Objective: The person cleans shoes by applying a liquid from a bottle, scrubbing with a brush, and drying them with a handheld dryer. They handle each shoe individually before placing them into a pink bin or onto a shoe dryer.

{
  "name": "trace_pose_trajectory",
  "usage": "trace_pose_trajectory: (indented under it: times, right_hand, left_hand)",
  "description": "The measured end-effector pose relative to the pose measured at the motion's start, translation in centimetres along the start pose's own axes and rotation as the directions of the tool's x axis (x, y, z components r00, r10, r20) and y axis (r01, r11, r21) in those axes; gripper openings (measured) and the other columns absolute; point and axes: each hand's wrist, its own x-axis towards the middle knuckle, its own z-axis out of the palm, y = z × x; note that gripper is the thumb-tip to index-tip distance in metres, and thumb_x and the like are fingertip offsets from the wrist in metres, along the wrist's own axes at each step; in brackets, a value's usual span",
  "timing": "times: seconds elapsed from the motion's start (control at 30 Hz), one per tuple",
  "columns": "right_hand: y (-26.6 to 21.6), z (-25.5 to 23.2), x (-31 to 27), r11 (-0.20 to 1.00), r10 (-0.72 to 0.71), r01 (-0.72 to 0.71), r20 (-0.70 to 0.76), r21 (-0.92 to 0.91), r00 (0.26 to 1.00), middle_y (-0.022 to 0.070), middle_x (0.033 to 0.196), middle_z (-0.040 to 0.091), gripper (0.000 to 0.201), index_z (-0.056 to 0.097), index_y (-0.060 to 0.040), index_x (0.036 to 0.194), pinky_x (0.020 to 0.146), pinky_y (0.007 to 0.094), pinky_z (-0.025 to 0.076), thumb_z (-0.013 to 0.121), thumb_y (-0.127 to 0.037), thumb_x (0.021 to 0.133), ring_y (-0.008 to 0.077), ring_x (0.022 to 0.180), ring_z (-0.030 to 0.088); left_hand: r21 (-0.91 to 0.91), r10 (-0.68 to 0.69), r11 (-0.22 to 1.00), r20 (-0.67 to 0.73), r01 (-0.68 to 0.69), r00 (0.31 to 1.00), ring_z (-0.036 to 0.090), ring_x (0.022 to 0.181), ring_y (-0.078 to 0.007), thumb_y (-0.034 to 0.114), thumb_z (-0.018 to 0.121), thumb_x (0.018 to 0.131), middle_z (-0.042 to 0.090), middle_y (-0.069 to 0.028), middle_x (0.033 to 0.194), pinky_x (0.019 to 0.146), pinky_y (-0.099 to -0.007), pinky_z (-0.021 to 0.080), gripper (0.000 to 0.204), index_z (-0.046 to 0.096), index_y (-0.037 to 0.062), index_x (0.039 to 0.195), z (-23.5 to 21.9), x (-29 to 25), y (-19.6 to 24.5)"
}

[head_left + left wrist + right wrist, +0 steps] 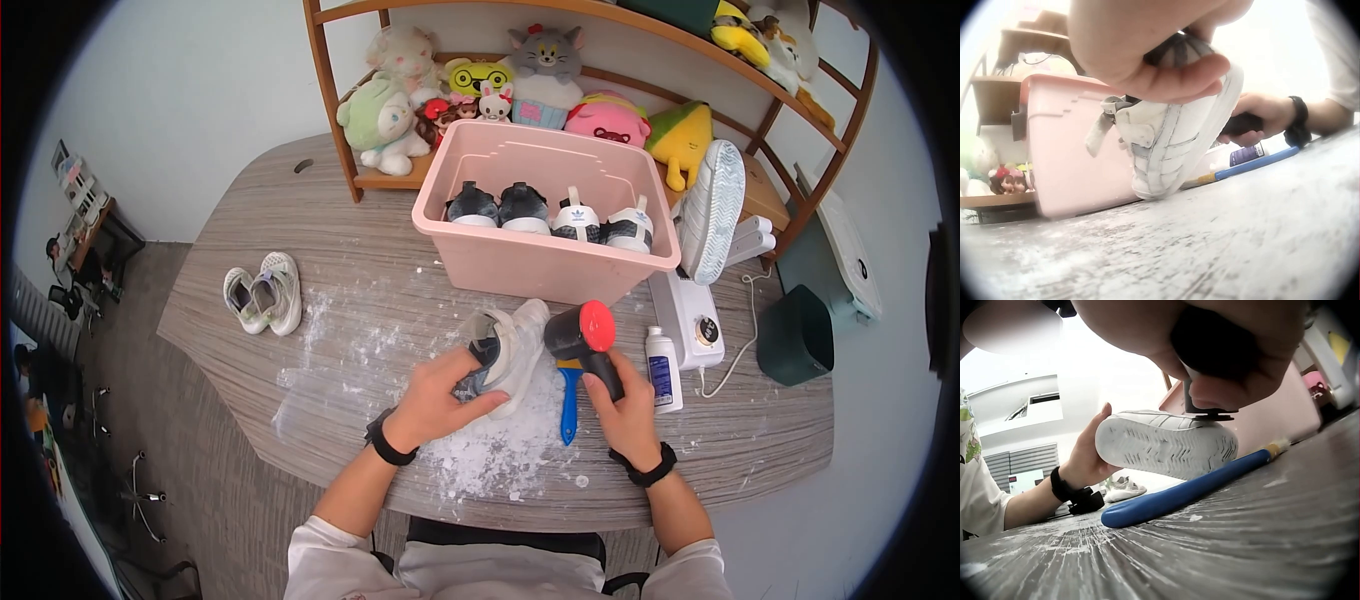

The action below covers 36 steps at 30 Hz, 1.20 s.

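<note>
My left hand [432, 395] grips a small white sneaker [1166, 137] by its heel and opening. The shoe is tilted, its ridged sole [1154, 447] facing the right side. In my right hand [628, 405] is a black hammer-shaped handheld device [565, 332] with a round red end [598, 325]. My fingers curl round its handle, and its black end lies right at the shoe's toe in the right wrist view. A blue-handled brush [569, 408] lies on the table just beneath them. White powder [490, 465] is scattered under and around the shoe.
A pink bin [550, 262] with several shoes stands behind my hands. Right of them are a white bottle [661, 372] and a white device [690, 335] bearing an upright shoe [712, 215]. A small pair of shoes [265, 293] sits left. Behind is a wooden shelf [342, 120] with plush toys.
</note>
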Motion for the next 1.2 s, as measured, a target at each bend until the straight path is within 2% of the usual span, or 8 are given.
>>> trace_pose_trajectory:
  times: [0.13, 0.2, 0.53, 0.73, 0.93, 1.0, 1.13, 1.2]
  right_hand:
    - [-0.2, 0.3, -0.3, 0.997, -0.06, 0.059, -0.001, -0.044, 0.998, 0.0247, 0.098, 0.071, 0.046, 0.06, 0.0045, 0.13, 0.073, 0.039, 0.056, 0.077, -0.016, 0.093, 0.0359, 0.083, 0.072]
    - [-0.1, 0.3, -0.3, 0.998, -0.053, 0.053, 0.01, -0.038, 0.999, 0.0252, 0.099, 0.071, 0.047, 0.06, 0.0047, 0.13, 0.075, 0.0394, 0.056, 0.077, -0.016, 0.092, 0.0366, 0.085, 0.073]
    - [-0.2, -0.1, -0.6, 0.996, -0.089, 0.087, 0.127, 0.02, 0.988, 0.0235, 0.103, 0.072, 0.048, 0.061, 0.0058, 0.13, 0.079, 0.0377, 0.057, 0.078, -0.013, 0.09, 0.0335, 0.089, 0.073]
    - [-0.5, -0.3, -0.6, 0.99, -0.062, 0.042, 0.146, 0.133, 0.987, 0.0205, 0.098, 0.072, 0.046, 0.062, 0.0058, 0.129, 0.076, 0.035, 0.056, 0.078, -0.012, 0.09, 0.0265, 0.083, 0.072]
    - [-0.3, -0.3, -0.6, 0.995, -0.087, 0.08, 0.125, 0.06, 0.988, 0.0197, 0.096, 0.073, 0.047, 0.062, 0.0056, 0.131, 0.075, 0.0337, 0.056, 0.078, -0.012, 0.09, 0.0244, 0.081, 0.072]
    - [-0.4, -0.7, -0.5, 0.992, -0.107, 0.094, 0.159, 0.086, 0.981, 0.0198, 0.096, 0.073, 0.046, 0.063, 0.0055, 0.13, 0.075, 0.0337, 0.056, 0.078, -0.012, 0.089, 0.0245, 0.081, 0.072]
    - [-0.1, -1.0, -0.6, 0.967, -0.23, 0.196, 0.224, 0.164, 0.947, 0.0203, 0.097, 0.073, 0.044, 0.065, 0.0055, 0.127, 0.075, 0.0337, 0.056, 0.078, -0.011, 0.088, 0.0249, 0.082, 0.073]
    - [-0.4, -1.3, -0.5, 0.972, -0.199, 0.159, 0.246, 0.174, 0.949, 0.0204, 0.097, 0.073, 0.045, 0.065, 0.0054, 0.128, 0.076, 0.0338, 0.056, 0.078, -0.011, 0.088, 0.0249, 0.083, 0.073]
  left_hand:
    - [-0.011, -0.008, 1.0, -0.016, 0.008, 1.0, 0.058, 0.067, -0.0226, 0.024, 0.089, 0.081, 0.06, -0.0106, 0.08, 0.062, -0.033, 0.046, 0.034, 0.066, 0.0014, 0.092, 0.2, -0.3, 0.0]
    - [0.001, -0.101, 0.995, 0.046, 0.101, 0.994, 0.071, 0.086, -0.0357, 0.023, 0.087, 0.084, 0.072, -0.0195, 0.102, 0.076, -0.0374, 0.057, 0.042, 0.068, 0.0007, 0.113, 0.0, -0.5, -0.1]
    - [0.007, -0.172, 0.985, 0.048, 0.172, 0.984, 0.071, 0.089, -0.0351, 0.025, 0.085, 0.086, 0.072, -0.0194, 0.102, 0.079, -0.0385, 0.056, 0.042, 0.069, 0.0005, 0.116, -0.4, -0.4, -0.1]
    - [0.014, -0.141, 0.99, 0.041, 0.14, 0.989, 0.071, 0.088, -0.0352, 0.026, 0.085, 0.086, 0.072, -0.0194, 0.101, 0.078, -0.0387, 0.056, 0.042, 0.069, 0.0002, 0.115, -0.4, -0.3, -0.1]
    - [0.021, -0.161, 0.987, 0.054, 0.16, 0.985, 0.071, 0.086, -0.0347, 0.027, 0.086, 0.086, 0.071, -0.02, 0.101, 0.076, -0.0385, 0.056, 0.043, 0.069, -0.0001, 0.115, -0.3, -0.3, 0.0]
    - [-0.025, -0.082, 0.996, -0.051, 0.081, 0.995, 0.058, 0.066, -0.0249, 0.022, 0.088, 0.081, 0.06, -0.0107, 0.079, 0.061, -0.0341, 0.046, 0.033, 0.065, 0.0012, 0.093, 0.0, -0.1, 0.0]
    - [-0.023, -0.079, 0.997, -0.052, 0.078, 0.995, 0.058, 0.065, -0.0246, 0.022, 0.088, 0.081, 0.06, -0.0104, 0.078, 0.06, -0.0345, 0.046, 0.033, 0.065, 0.0015, 0.092, 0.0, -0.1, -0.2]
    - [0.007, -0.053, 0.999, -0.045, 0.053, 0.998, 0.058, 0.065, -0.0242, 0.022, 0.088, 0.081, 0.06, -0.0101, 0.078, 0.06, -0.0345, 0.046, 0.033, 0.064, 0.0017, 0.091, 0.0, -0.1, -0.3]
